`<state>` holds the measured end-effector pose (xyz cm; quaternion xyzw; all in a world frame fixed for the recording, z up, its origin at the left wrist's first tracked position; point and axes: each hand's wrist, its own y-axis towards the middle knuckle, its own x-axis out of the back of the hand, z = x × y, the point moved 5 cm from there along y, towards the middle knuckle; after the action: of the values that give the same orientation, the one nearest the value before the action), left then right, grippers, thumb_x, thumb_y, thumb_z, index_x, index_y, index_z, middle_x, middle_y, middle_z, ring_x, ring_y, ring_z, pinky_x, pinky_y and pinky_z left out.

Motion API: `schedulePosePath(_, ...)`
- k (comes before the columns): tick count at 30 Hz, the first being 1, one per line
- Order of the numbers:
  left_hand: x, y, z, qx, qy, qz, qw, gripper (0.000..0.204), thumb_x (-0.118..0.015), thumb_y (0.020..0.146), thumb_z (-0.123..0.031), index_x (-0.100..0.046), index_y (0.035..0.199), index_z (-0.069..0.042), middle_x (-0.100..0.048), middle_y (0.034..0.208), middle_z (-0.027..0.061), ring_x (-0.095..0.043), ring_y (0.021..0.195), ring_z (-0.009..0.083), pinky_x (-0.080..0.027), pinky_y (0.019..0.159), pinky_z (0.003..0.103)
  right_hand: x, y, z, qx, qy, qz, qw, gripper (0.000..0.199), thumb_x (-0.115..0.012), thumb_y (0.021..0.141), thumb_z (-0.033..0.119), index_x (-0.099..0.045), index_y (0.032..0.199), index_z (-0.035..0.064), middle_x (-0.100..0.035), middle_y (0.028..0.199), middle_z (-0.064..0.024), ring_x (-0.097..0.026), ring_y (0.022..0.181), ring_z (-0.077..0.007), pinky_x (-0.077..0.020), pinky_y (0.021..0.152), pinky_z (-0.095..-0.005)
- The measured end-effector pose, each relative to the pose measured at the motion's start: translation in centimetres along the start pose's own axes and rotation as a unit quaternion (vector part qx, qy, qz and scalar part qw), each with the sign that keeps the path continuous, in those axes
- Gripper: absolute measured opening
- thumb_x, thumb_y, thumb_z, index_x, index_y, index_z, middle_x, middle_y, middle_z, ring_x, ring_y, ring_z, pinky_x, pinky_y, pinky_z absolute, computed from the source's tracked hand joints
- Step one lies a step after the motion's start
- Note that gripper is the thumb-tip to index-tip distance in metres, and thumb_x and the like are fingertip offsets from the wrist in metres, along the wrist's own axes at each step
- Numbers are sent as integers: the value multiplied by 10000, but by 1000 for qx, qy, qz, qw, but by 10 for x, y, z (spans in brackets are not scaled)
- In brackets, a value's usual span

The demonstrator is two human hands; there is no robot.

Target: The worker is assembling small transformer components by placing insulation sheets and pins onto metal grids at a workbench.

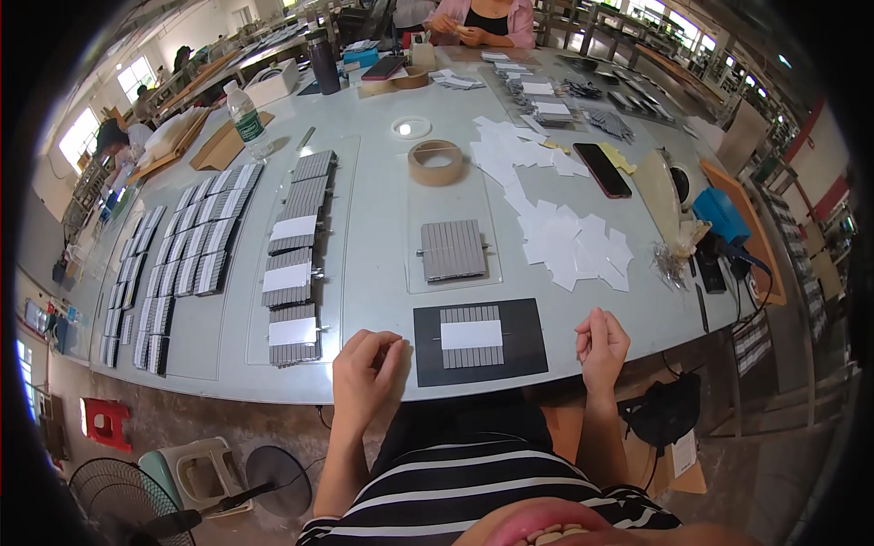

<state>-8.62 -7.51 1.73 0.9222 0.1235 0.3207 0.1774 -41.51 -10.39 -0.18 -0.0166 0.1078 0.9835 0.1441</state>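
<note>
A bundle of grey flat strips with a white paper card [471, 335] across its middle lies on a black mat [526, 353] at the table's near edge. Just left of the mat, my left hand [366, 371] rests with curled fingers, and no object shows in it. To the mat's right, my right hand [601, 350] has its fingers drawn together, with nothing seen between them. Neither hand touches the bundle. Beyond the mat, a stack of grey strips [453, 249] without a card lies on a clear sheet, with thin pins or wires at its sides.
A tape roll [436, 163] lies behind the stack. Loose white cards [574, 241] spread to the right beside a phone [602, 170]. Carded bundles [293, 282] form a column at left, with more rows farther left. A water bottle [246, 120] stands behind; a person sits across.
</note>
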Motion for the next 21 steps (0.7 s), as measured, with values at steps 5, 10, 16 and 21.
schedulePosePath(5,-1,1,-6,-14,17,-2,1000,57,-718,841,-59,-706,888,-28,-644,767,94,-624,620,207,-494,580,293,3,1,0,4,14,1,1000,357,-515,1037,182,-580,728,15,-487,562,14,-408,485,-30,-276,453,-197)
schedulePosePath(10,-2,1,-5,-2,11,2,1000,53,-722,836,-55,-707,880,-29,-641,761,92,-620,612,202,-489,573,289,3,3,-2,4,8,2,1000,361,-514,1038,184,-579,728,12,-490,562,11,-407,484,-31,-275,451,-196)
schedulePosePath(16,-1,1,-4,-7,14,-3,1000,55,-724,837,-58,-707,882,-30,-633,750,89,-618,606,201,-486,568,290,4,0,-1,11,7,5,1000,358,-517,1035,174,-579,724,9,-492,553,6,-401,471,-31,-273,441,-199)
schedulePosePath(21,-1,1,-4,-5,16,-1,1000,60,-726,841,-62,-705,885,-28,-631,749,90,-619,609,205,-486,567,291,4,0,-1,18,3,0,1000,360,-517,1035,177,-582,723,11,-496,544,6,-391,459,-30,-269,437,-198)
